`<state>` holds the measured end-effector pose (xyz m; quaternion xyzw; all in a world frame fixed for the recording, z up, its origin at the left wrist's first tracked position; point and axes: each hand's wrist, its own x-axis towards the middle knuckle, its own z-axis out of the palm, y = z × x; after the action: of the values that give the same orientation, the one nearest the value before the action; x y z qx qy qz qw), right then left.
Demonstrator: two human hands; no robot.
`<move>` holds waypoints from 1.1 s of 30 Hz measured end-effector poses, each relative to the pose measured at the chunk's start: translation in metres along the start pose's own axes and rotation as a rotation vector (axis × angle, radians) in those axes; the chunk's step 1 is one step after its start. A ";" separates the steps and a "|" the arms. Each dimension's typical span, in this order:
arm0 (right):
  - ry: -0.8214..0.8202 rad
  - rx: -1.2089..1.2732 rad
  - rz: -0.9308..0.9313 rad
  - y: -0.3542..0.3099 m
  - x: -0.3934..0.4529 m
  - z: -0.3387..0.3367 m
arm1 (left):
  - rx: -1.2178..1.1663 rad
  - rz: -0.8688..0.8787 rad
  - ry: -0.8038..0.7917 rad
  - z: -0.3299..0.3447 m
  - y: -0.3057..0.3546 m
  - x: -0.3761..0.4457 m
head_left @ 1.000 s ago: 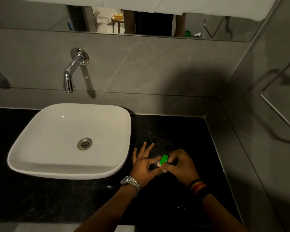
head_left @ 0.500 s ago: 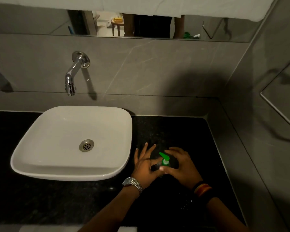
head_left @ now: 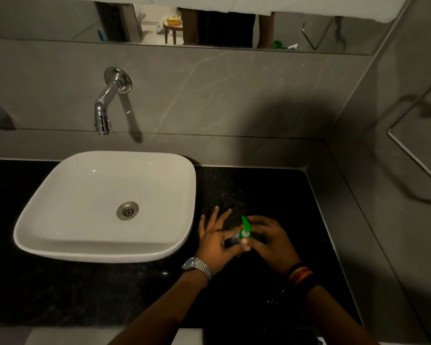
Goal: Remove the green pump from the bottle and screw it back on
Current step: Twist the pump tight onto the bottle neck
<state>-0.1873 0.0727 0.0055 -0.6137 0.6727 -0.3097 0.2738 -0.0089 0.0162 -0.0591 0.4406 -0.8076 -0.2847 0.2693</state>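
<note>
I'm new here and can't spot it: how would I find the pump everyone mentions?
Start at the white basin on the black counter, then look right to the two hands. Between the left hand and right hand sits the green pump, the only bright green thing there, nozzle pointing toward the wall.

bottle (head_left: 232, 242) mostly hidden by both hands, dark, outline unclear, forearms cut off below

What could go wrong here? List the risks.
1. The bottle is dark, nearly hidden between the left hand and right hand; it could slip or tip on the black counter.
2. Twisting the green pump blind might cross-thread it.
</note>
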 end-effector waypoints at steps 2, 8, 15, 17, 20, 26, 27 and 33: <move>0.044 -0.048 -0.023 -0.002 0.001 0.003 | 0.002 0.013 0.014 0.001 -0.001 0.000; 0.128 -0.181 -0.020 -0.001 -0.003 0.014 | 0.001 0.003 0.038 0.005 -0.001 -0.001; -0.088 -0.289 -0.151 -0.022 0.003 -0.024 | 0.005 -0.033 -0.022 -0.005 0.005 0.001; -0.117 -0.554 -0.302 -0.034 0.011 -0.038 | -0.010 -0.033 -0.046 -0.007 0.006 0.001; -0.124 -0.801 -0.370 -0.051 0.021 -0.053 | -0.029 -0.035 -0.078 -0.009 0.005 0.002; -0.235 -0.522 -0.042 -0.058 0.019 -0.056 | -0.037 -0.042 -0.089 -0.010 0.007 0.002; -0.226 -0.420 0.026 -0.057 0.017 -0.053 | -0.042 -0.043 -0.089 -0.010 0.007 0.001; -0.126 0.082 0.389 -0.056 0.006 -0.033 | -0.042 -0.036 -0.065 -0.008 0.007 0.000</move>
<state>-0.1756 0.0664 0.0697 -0.4787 0.7467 -0.2392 0.3949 -0.0073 0.0176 -0.0484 0.4399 -0.8017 -0.3208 0.2469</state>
